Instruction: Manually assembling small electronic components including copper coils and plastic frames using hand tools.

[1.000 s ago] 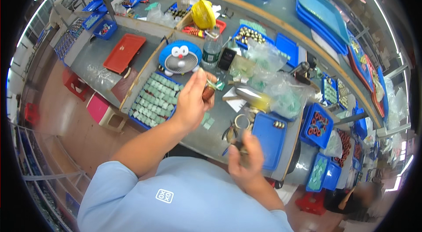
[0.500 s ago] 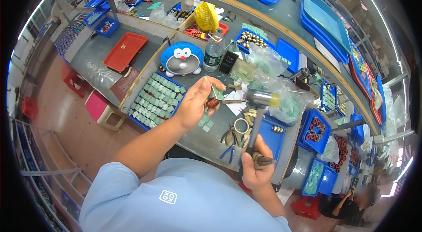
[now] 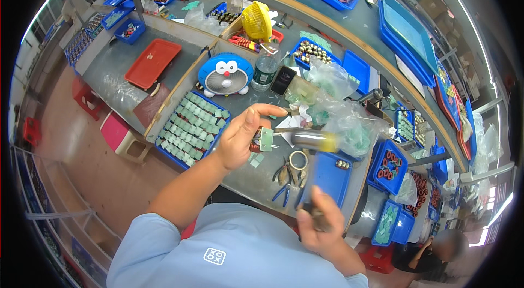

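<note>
Green-faced coil [image 3: 266, 141] above bench [image 3: 245, 183], gripped in left hand's [image 3: 237, 138] curled fingers, index extended. Right hand [image 3: 323, 222], blurred, wrapped around hammer [image 3: 315, 141], head near coil. Hands apart. Lettered emblem on blue shirt [image 3: 240, 233]; printed label on bottle [image 3: 266, 70]; phone [image 3: 283, 80] shows digits.

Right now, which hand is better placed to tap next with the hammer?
Probably the right hand: it grips the hammer, whose blurred head shows just right of the green-plated piece. The left hand is busy holding that piece.
</note>
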Motion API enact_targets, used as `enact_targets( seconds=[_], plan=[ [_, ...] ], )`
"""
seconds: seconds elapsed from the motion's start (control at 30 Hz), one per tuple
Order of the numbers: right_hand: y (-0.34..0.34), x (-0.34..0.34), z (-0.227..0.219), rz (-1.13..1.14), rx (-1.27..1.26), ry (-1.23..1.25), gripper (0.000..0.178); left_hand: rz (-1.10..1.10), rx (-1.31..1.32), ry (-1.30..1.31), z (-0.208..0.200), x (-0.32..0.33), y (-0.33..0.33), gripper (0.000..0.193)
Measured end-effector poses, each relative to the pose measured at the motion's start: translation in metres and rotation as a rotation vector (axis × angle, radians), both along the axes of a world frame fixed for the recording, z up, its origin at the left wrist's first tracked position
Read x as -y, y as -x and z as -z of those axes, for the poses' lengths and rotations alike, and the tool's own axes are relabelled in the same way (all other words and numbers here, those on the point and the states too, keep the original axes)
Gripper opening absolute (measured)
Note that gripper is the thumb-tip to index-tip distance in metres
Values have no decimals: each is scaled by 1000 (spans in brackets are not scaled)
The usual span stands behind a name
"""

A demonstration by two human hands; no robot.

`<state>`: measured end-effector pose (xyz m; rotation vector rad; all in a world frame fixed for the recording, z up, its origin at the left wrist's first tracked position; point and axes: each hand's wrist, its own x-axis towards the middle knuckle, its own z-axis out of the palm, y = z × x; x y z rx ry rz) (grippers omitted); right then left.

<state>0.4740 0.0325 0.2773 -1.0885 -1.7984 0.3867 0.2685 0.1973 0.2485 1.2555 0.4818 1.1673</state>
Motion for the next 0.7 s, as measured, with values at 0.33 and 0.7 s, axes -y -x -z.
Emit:
enact_targets(
  seconds=[0.33,0.7],
  plan=[
    [3,-1,-4,29,41,-53,59,54,18,3,-7,6,6,66],
    [-26,16,78,217,-516,754,47,4,-109,325,5,5,13,44]
  ],
)
